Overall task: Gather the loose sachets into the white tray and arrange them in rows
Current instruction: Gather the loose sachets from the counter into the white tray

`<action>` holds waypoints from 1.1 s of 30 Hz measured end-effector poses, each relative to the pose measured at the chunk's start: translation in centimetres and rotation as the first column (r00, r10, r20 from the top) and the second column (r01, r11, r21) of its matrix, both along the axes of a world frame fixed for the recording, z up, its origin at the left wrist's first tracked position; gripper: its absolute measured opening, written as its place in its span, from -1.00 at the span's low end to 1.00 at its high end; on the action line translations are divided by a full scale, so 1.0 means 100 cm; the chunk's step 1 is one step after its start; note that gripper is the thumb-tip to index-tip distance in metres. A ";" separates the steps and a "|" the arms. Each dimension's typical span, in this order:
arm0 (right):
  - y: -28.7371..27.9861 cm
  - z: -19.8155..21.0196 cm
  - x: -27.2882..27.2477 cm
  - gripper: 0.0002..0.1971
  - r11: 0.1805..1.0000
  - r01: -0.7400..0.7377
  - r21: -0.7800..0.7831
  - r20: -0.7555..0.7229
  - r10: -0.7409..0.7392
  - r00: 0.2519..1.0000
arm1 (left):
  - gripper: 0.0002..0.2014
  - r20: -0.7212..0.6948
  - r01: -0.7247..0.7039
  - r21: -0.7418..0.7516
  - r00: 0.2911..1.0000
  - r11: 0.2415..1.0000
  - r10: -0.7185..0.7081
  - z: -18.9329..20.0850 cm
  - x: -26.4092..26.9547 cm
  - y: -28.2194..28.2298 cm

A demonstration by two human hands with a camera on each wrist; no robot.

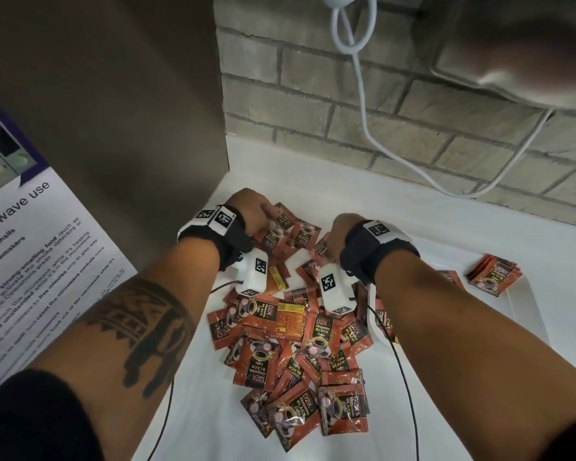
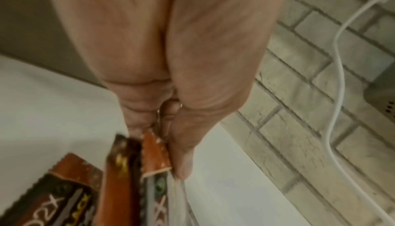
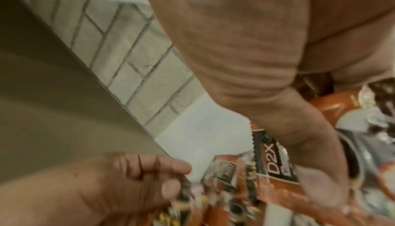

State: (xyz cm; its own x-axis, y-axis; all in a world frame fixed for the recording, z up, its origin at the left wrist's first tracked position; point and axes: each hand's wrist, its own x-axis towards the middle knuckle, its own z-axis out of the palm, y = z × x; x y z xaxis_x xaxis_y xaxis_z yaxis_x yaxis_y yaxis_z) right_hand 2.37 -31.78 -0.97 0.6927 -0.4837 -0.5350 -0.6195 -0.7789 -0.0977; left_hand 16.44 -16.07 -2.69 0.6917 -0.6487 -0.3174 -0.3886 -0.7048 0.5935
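Observation:
Many red-orange coffee sachets lie heaped on the white counter. My left hand is at the far edge of the heap and, in the left wrist view, its fingers pinch a few sachets on edge. My right hand is curled down into the heap beside it, its thumb lying on a sachet; its other fingers are hidden. The white tray sits to the right under my right forearm, with a short stack of sachets at its far end.
A brick wall runs behind the counter, with a white cable hanging down it. A beige panel stands on the left, with a notice sheet below it. A metal appliance overhangs the top right.

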 end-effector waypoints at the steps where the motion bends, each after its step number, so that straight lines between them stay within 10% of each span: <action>1: 0.001 0.004 0.004 -0.73 1.000 0.020 0.011 0.026 -0.020 0.999 | -0.80 -0.023 -0.002 0.011 1.000 1.000 0.002 0.000 0.002 0.004; 7: 0.010 -0.007 0.041 -0.84 0.999 0.029 0.024 0.040 -0.030 0.999 | -0.74 -0.087 -0.033 -0.011 0.996 0.999 0.032 -0.003 -0.004 0.008; 10: 0.010 -0.052 0.058 -0.38 0.999 0.044 -0.006 0.008 -0.044 0.999 | -0.61 -0.036 -0.066 0.013 0.997 0.998 0.066 -0.008 -0.006 0.000; 17: 0.024 -0.049 0.060 -0.98 0.994 0.057 -0.096 -0.004 -0.058 0.998 | -0.51 -0.082 -0.086 0.025 0.993 0.996 0.087 -0.014 -0.004 -0.015; 22: 0.024 -0.050 0.054 -0.68 0.999 0.036 -0.040 0.093 -0.033 0.995 | -0.52 -0.076 -0.066 0.086 0.994 0.994 0.073 -0.010 -0.006 -0.025; 33: 0.030 -0.034 0.042 -0.74 0.999 -0.019 -0.042 0.165 0.026 0.986 | -0.73 -0.155 -0.169 -0.011 0.974 0.986 0.165 -0.010 -0.006 -0.021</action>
State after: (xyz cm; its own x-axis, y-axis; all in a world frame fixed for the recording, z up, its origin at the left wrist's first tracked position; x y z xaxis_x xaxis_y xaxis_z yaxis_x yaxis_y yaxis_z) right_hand 6.56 -28.81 -4.39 0.7809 -0.4860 -0.3924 -0.5797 -0.7979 -0.1655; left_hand 15.81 -18.22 -3.74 0.7353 -0.5370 -0.4134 -0.1701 -0.7367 0.6545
